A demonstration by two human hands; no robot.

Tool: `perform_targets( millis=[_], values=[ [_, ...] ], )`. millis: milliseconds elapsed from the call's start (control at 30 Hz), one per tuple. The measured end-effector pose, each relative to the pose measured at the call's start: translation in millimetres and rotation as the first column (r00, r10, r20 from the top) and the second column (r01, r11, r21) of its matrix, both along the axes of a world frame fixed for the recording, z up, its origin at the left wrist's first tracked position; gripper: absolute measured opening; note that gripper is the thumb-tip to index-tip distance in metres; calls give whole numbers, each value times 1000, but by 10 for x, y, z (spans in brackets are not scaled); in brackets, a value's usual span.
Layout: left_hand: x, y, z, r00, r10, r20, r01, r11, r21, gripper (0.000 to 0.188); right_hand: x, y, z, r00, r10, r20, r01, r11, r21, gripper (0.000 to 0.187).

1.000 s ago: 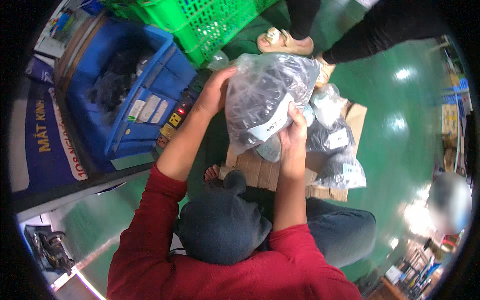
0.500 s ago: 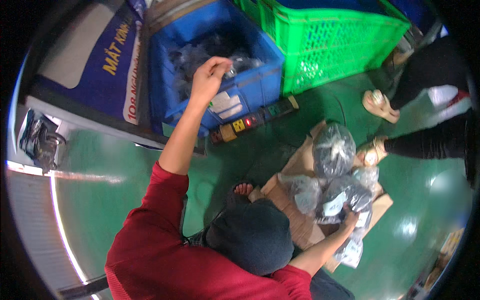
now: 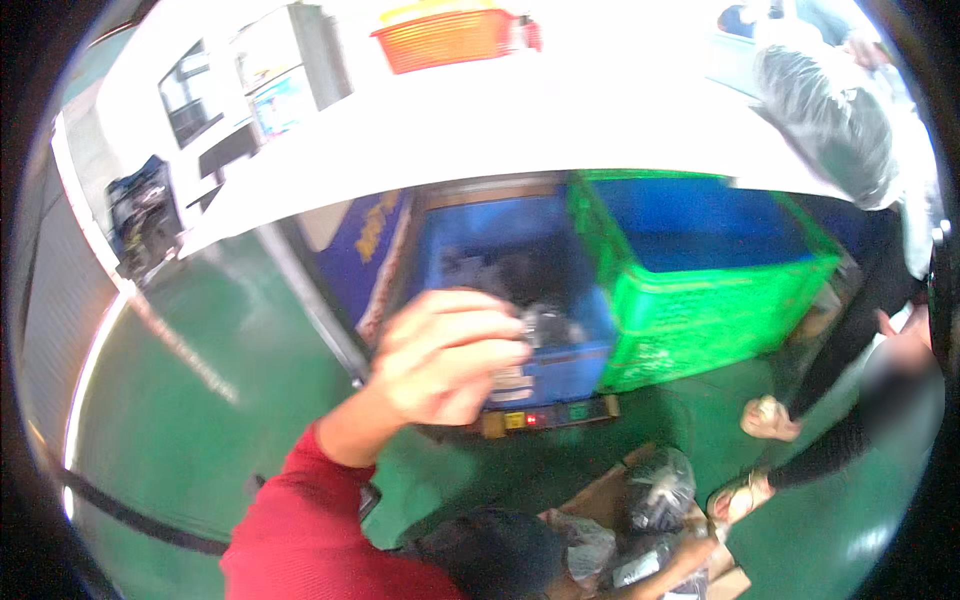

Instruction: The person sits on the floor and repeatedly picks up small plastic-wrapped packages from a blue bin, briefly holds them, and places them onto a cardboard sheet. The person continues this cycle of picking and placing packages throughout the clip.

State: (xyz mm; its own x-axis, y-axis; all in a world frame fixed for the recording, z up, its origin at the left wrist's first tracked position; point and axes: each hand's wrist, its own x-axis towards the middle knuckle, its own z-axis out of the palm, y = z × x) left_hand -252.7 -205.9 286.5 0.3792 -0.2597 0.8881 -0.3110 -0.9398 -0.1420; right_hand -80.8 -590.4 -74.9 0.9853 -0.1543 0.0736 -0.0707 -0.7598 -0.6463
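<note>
My left hand [image 3: 455,355] is raised in front of a blue crate [image 3: 592,372]. Its fingers are curled together, and whatever they may hold is too blurred to make out. Inside the crate lie dark items in clear plastic [image 3: 550,325]. Low on the right, my right hand [image 3: 700,550] is at a clear bag of dark contents [image 3: 640,572], its fingers smeared and partly hidden. A rounded, tied plastic bag [image 3: 662,490] and a paler clear bag [image 3: 588,545] lie beside it on flattened cardboard [image 3: 733,583].
A white tabletop [image 3: 520,125] stretches above the crates, with an orange basket [image 3: 445,42] on it. Right of the blue crate stands a green crate [image 3: 700,338]. A power strip [image 3: 550,418] lies in front. Another person's foot [image 3: 770,418] is near the cardboard; a large filled bag [image 3: 835,115] hangs by the table's right end.
The view has tilted up, bringing the tabletop in. My left hand has risen closer to the camera, fingers still curled. My right hand stays by the bags.
</note>
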Motion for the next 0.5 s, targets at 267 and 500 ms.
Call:
perform_targets(
  millis=[267,500],
  values=[
    [87,-447,106,992,-115,-43,118,990,76,14,-54,585,924,999,14,35,-21,980,196,39],
    [633,-1080,-109,751,-522,-405,520,845,-126,17,83,-2,917,910,-292,294,124,869,479,29]
  ],
)
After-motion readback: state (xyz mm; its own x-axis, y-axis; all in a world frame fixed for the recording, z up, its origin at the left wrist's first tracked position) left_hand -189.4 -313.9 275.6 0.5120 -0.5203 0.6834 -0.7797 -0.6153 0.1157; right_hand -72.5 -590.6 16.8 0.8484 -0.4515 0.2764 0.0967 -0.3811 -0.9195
